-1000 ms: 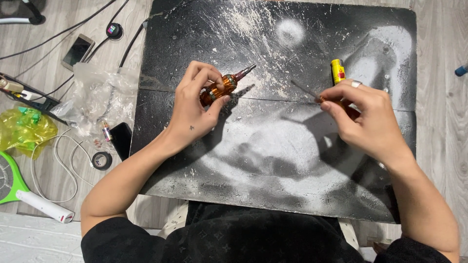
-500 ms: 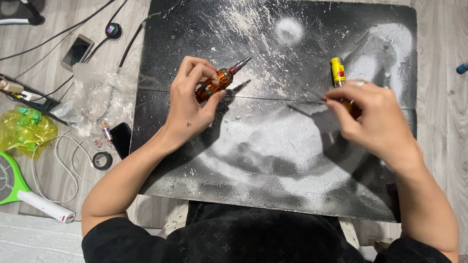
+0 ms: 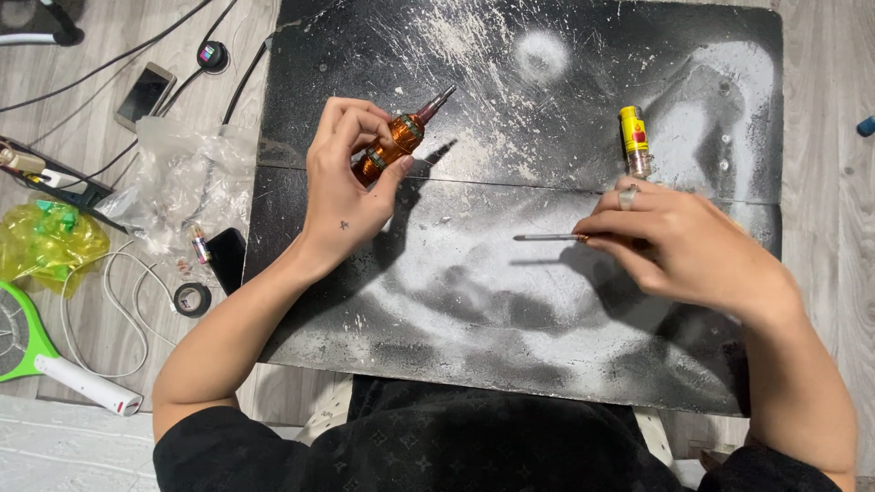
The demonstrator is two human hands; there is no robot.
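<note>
My left hand [image 3: 351, 173] grips an amber screwdriver handle [image 3: 394, 143] with a metal tip that points up and right, held a little above a black board [image 3: 510, 328] smeared with white powder. My right hand [image 3: 684, 246] pinches a thin metal shaft [image 3: 547, 238] that sticks out to the left over the board's middle. A small yellow tube [image 3: 632, 132] with a clear end lies on the board just above my right hand. A ring sits on one finger of that hand.
Left of the board, on the wooden floor, lie a crumpled clear plastic bag [image 3: 178, 178], a phone [image 3: 144, 94], a dark phone [image 3: 225, 258], a roll of black tape [image 3: 190, 299], cables, a yellow-green bag [image 3: 46, 241] and a green racket-shaped swatter [image 3: 36, 351].
My right hand has dropped lower on the board and turned the thin shaft so it points left. My left hand has lifted the amber handle slightly up and left.
</note>
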